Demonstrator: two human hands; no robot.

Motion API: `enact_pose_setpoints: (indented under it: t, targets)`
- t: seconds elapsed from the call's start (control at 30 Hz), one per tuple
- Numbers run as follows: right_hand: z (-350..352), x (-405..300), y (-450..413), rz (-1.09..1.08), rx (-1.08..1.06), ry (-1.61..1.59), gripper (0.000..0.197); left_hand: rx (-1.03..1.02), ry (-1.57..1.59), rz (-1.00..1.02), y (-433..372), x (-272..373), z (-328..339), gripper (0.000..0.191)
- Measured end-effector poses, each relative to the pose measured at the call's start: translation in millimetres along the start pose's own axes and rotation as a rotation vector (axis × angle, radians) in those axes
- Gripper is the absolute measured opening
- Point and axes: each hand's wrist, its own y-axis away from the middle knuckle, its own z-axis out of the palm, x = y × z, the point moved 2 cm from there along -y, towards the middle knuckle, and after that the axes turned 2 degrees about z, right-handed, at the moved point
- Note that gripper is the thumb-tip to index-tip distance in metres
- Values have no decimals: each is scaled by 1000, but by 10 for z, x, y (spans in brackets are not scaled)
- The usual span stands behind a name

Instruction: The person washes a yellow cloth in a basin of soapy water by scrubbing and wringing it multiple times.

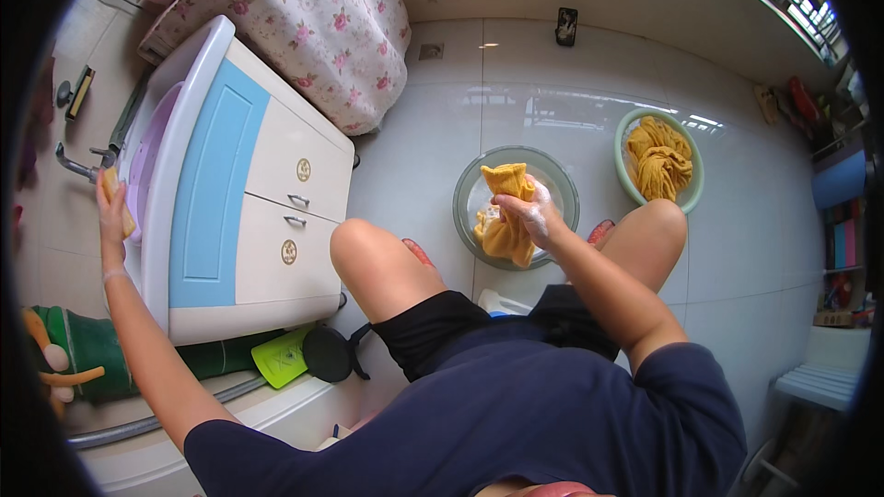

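Note:
My right hand (535,210), flecked with suds, grips a bunched yellow cloth (510,238) above a grey-green basin (461,183) on the floor. Part of the cloth hangs down into the basin, where whitish suds or water show. Stretched far out to the left, my left hand (112,217) is closed around a yellowish bar (119,201) that looks like laundry soap. That hand is at the back of the sink (207,59), close to the metal faucet (79,166). A purple basin (155,145) sits in the sink.
A light green basin (625,176) holding a twisted yellow cloth (659,159) stands at the right. The blue-and-cream cabinet (290,152) is under the sink. A phone (566,26) leans by the wall. Flowered fabric (331,34) covers something at the back. Shelves (839,221) line the right.

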Motion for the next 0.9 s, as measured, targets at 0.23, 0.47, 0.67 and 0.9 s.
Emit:
enact_pose_setpoints:
  t: [0.23,0.47,0.67,0.9]
  targets:
    - [-105,-97,7,-44,117,305,31,-440,732,240,1177,2278,1821,58]
    - [101,-25,88,-379,79,928,44,-767,853,-13,2634,2742,4559,76]
    - [-50,44,161,-265,194,1176,30,-766,796,-1,2920,2976,5040,81]
    - [-82,97,-27,-253,130,988,30,-826,863,-85,2653,3043,5030,74]
